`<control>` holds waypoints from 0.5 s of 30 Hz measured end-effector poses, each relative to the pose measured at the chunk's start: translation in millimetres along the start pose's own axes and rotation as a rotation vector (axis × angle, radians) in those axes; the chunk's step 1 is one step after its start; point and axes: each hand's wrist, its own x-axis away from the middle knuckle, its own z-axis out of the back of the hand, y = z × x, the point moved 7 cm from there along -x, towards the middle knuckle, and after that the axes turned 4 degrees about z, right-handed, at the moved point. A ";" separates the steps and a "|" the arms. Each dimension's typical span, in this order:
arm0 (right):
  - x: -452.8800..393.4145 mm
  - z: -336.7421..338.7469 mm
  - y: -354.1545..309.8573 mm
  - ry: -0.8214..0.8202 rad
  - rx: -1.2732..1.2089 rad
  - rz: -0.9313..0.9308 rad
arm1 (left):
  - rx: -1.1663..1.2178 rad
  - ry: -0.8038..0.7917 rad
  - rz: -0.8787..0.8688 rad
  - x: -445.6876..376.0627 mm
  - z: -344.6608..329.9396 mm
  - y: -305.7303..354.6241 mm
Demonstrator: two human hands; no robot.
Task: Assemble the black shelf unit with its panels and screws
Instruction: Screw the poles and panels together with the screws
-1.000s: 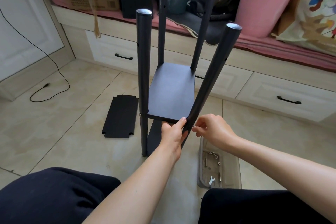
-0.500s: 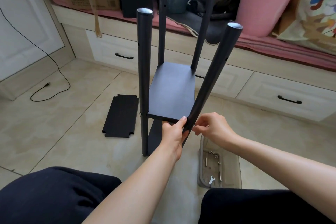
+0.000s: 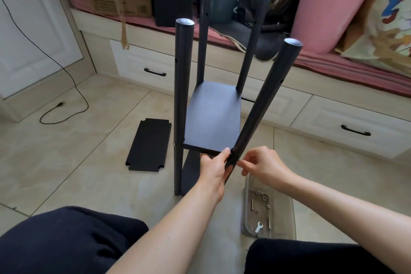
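The black shelf unit (image 3: 213,118) stands on the tiled floor with several round posts rising above a fitted panel. The near right post (image 3: 264,100) leans outward. My left hand (image 3: 213,169) grips that post and the panel's front corner where they meet. My right hand (image 3: 260,164) pinches a small screw (image 3: 239,159) against the post's right side at the same joint. A loose black panel (image 3: 149,144) with notched corners lies flat on the floor to the left.
A clear plastic tray (image 3: 289,213) on the floor at the right holds screws, washers and a small wrench (image 3: 258,227). White drawers (image 3: 347,127) and a cluttered ledge with a pink bucket (image 3: 333,6) stand behind. A black cable (image 3: 66,113) trails on the left. My knees fill the bottom.
Both hands stay at the near right joint. The fingers of my right hand have shifted slightly at the screw. The shelf has not visibly moved.
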 end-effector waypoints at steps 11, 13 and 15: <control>5.0 -0.6 -11.5 0.011 0.251 0.026 | -0.063 0.015 -0.056 -5.6 5.0 -1.8; 5.1 -0.8 -9.7 -0.001 0.188 0.010 | -0.086 0.012 -0.070 -6.6 5.2 -1.5; 4.3 1.9 -13.8 0.016 0.323 0.063 | -0.093 0.013 -0.071 -8.0 5.0 -1.9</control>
